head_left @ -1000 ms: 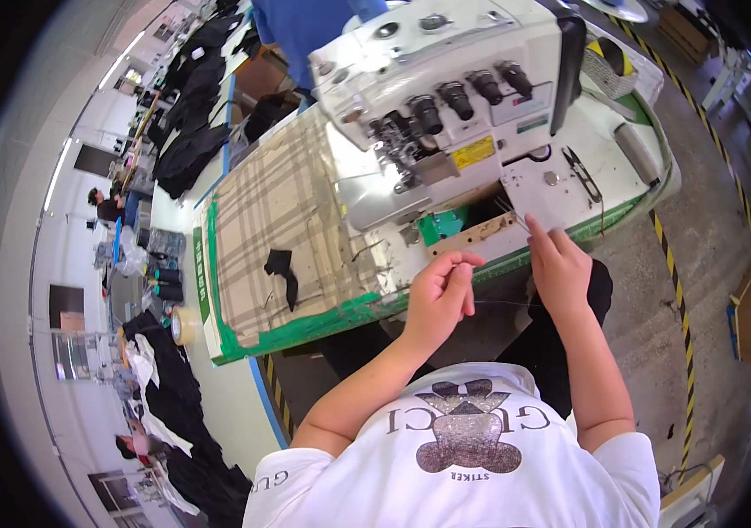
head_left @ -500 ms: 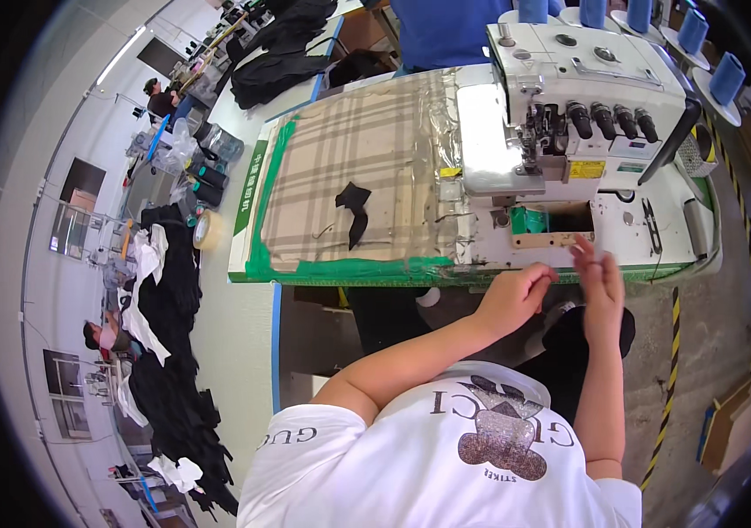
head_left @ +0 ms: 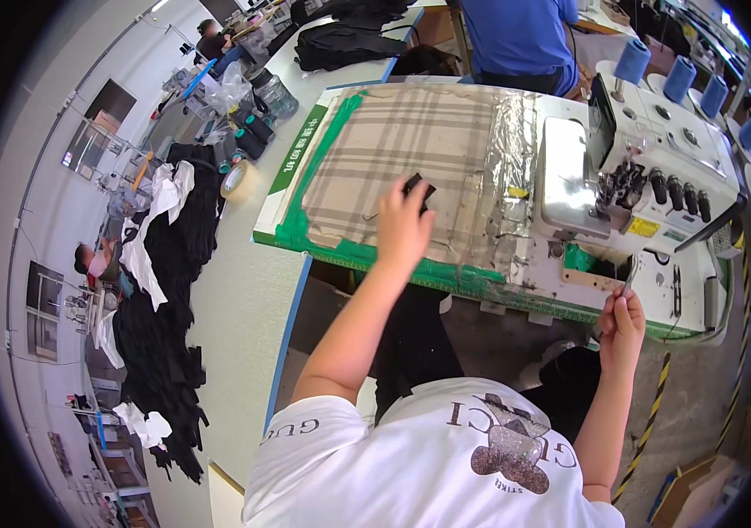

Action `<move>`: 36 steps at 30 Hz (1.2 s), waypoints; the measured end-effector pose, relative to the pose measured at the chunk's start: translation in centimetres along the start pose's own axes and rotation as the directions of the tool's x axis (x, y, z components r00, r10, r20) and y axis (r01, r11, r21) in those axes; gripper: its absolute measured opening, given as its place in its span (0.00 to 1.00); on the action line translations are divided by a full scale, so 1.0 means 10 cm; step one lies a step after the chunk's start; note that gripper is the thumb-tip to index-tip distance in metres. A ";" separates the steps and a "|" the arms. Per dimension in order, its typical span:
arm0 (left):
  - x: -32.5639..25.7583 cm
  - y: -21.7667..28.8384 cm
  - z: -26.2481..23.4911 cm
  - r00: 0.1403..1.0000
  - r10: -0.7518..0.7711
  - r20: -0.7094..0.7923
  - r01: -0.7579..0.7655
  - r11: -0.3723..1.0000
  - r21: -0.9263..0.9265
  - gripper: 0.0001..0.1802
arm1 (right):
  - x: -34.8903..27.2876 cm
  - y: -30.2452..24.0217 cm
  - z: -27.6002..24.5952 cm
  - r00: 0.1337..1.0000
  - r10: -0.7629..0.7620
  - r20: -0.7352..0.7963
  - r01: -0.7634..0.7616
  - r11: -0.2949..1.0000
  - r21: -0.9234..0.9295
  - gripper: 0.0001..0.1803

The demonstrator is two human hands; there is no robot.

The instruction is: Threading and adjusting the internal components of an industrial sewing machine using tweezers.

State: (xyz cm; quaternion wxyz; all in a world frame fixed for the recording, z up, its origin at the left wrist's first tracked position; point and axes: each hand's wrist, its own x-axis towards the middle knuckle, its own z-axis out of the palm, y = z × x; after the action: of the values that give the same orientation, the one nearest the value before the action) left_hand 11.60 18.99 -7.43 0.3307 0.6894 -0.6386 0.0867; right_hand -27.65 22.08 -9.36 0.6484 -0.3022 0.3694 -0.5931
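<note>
White short-sleeved T-shirt with a glittery bear print, bare forearms.

1. Plaid cloth [head_left: 410, 150] – matt woven fabric, beige check
2. Foil strip [head_left: 512, 176] – crinkled, shiny silver
3. Sewing machine [head_left: 657, 176] – smooth glossy white casing, with a polished metal plate
4. Black fabric piece [head_left: 419, 187] under the left hand [head_left: 403, 227] – soft, matt
5. Green tape [head_left: 340, 251] – slick plastic edging

This is a garment sewing workshop. An industrial overlock sewing machine [head_left: 648, 189] stands on a white work table [head_left: 534, 273], with blue thread cones [head_left: 701, 84] lined up behind it. A checked cloth pad [head_left: 410, 163], edged in green tape, covers the table beside it. Black fabric pieces [head_left: 160, 317] lie heaped along a long bench, and other workers sit at neighbouring stations.
</note>
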 end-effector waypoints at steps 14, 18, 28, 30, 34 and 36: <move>1.30 -1.65 0.99 0.893 -0.425 -0.150 0.430 0.903 -0.005 0.12 | -0.02 -0.18 0.12 0.992 -0.032 -0.125 0.016 0.992 -0.122 0.05; 1.69 -0.79 1.72 0.998 -0.063 -0.021 0.058 0.981 -0.188 0.09 | 0.01 -0.19 0.18 0.991 -0.022 -0.129 0.002 0.988 -0.151 0.04; 0.87 0.74 1.42 0.914 0.370 0.168 -0.276 0.868 -0.413 0.06 | -0.02 -0.20 0.18 0.989 -0.028 -0.143 0.005 0.987 -0.160 0.04; 0.51 0.79 1.19 0.914 0.320 0.248 -0.202 0.891 -0.406 0.05 | -0.02 -0.20 0.19 0.990 -0.024 -0.140 0.003 0.990 -0.144 0.04; -0.11 1.12 0.87 0.905 0.262 0.334 -0.153 0.935 -0.319 0.07 | -0.08 -0.24 0.21 0.994 -0.009 -0.110 -0.003 0.994 -0.112 0.04; -0.31 1.34 0.97 0.910 0.264 0.320 -0.136 0.918 -0.372 0.07 | -0.10 -0.26 0.21 0.997 -0.019 -0.081 0.011 0.995 -0.102 0.04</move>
State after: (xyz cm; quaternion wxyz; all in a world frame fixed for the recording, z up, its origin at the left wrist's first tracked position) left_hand -4.44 16.52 -11.93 0.3102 0.5553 -0.7622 -0.1203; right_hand -27.38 22.72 -5.91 0.6121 -0.3129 0.4232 -0.5902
